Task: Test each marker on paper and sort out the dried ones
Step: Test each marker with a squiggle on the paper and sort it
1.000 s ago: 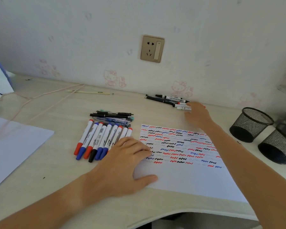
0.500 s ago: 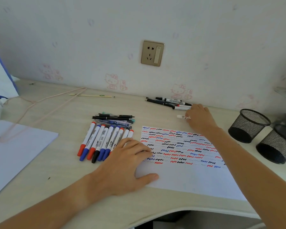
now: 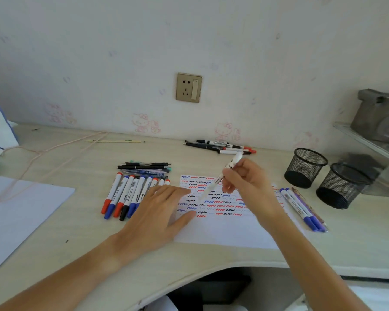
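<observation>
A white sheet of paper [image 3: 222, 234] covered with red, blue and black squiggles lies at the desk's middle. My left hand [image 3: 160, 212] presses flat on its left edge, fingers spread. My right hand [image 3: 245, 180] holds a white marker [image 3: 227, 171] tilted over the sheet, its lower end blurred above the squiggles. A row of several capped markers [image 3: 126, 194] lies left of the paper, with dark pens [image 3: 144, 167] behind it. Several more markers [image 3: 222, 147] lie near the wall. Blue-capped markers [image 3: 301, 207] rest right of the sheet.
Two black mesh pen cups [image 3: 305, 167] [image 3: 341, 187] stand at the right. Another white sheet [image 3: 20, 209] lies at the left, with a pink cord [image 3: 43, 151] and a thin stick [image 3: 115, 141] behind. The desk's curved front edge [image 3: 189, 274] is near me.
My right hand took a white marker from the group near the wall and brought it back over the paper. My left hand stayed flat on the sheet.
</observation>
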